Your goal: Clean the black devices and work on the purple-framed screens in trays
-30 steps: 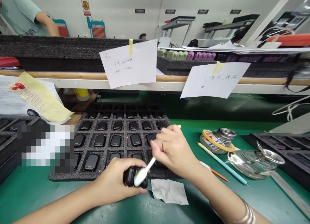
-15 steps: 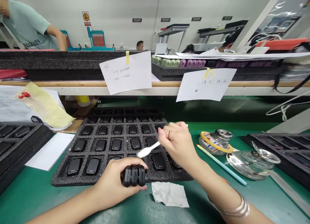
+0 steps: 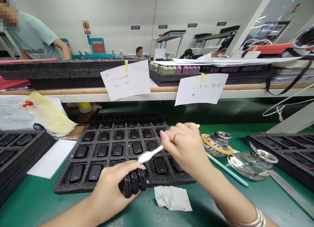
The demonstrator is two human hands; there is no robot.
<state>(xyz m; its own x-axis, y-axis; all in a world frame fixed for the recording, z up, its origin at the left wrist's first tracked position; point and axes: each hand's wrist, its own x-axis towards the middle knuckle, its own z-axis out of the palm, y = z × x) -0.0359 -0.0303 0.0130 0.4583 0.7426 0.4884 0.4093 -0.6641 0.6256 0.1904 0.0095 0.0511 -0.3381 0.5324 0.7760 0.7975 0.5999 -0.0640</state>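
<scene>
Left hand closes tight around a black device at the foam tray's near edge; right hand pinches a white toothbrush. A slip on the smooth casing could drop it onto the gritty foam tray. A glass jar stands right.

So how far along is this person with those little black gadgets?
Hard to say. Small rounded black devices sit in a dark foam tray, and a second dark foam tray at left holds more, but nothing shows which are finished. In hand: the left hand grips one black device, the right hand holds a white plastic toothbrush above it. Left: perhaps the many devices in the trays.
</scene>
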